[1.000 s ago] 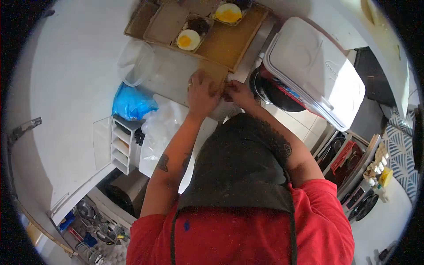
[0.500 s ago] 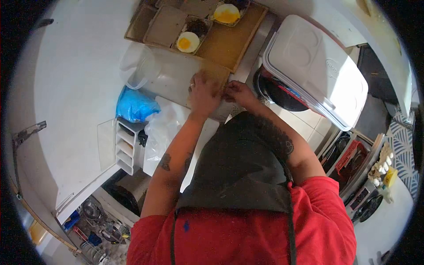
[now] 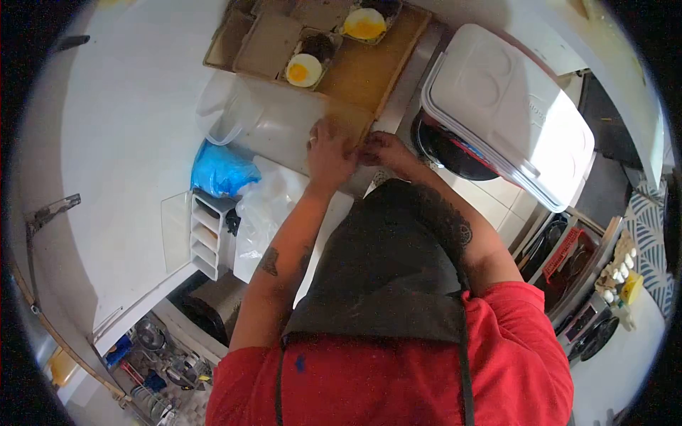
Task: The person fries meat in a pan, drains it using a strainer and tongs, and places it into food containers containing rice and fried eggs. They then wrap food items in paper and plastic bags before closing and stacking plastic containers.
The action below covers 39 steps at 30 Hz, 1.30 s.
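Where left hand [image 3: 332, 156] and right hand [image 3: 389, 152] obscure brown material [image 3: 351, 119], I can't tell their grip.

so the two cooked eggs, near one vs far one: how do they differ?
Yolk: the near egg has a compact, roughly round yellow patch; on the far egg the yellow spreads wide across the lower part.
Outline: the near egg looks roughly round, the far egg wider.
Place: the near egg lies closer to the left hand than the far egg does.
Shared: both show white and yellow.
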Motion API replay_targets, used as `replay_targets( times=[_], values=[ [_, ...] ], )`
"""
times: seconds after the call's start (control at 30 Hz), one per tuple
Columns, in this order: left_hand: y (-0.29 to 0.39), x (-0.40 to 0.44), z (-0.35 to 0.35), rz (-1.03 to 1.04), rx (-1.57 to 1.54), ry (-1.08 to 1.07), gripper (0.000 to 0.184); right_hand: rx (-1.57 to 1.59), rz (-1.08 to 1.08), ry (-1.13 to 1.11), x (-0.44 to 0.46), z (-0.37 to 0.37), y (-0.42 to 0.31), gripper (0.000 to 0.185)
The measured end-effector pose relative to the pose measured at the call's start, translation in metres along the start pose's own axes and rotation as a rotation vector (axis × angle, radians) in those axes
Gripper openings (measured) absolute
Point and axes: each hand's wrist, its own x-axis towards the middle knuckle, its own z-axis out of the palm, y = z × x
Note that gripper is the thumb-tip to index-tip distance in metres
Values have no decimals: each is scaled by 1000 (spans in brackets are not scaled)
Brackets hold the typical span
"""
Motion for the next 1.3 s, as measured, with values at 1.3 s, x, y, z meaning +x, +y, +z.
replay_targets(
  times=[1.3],
  values=[
    [-23,-11,0,81,-92,149,42,-363,34,68,8,10,-5,26]
  ],
)
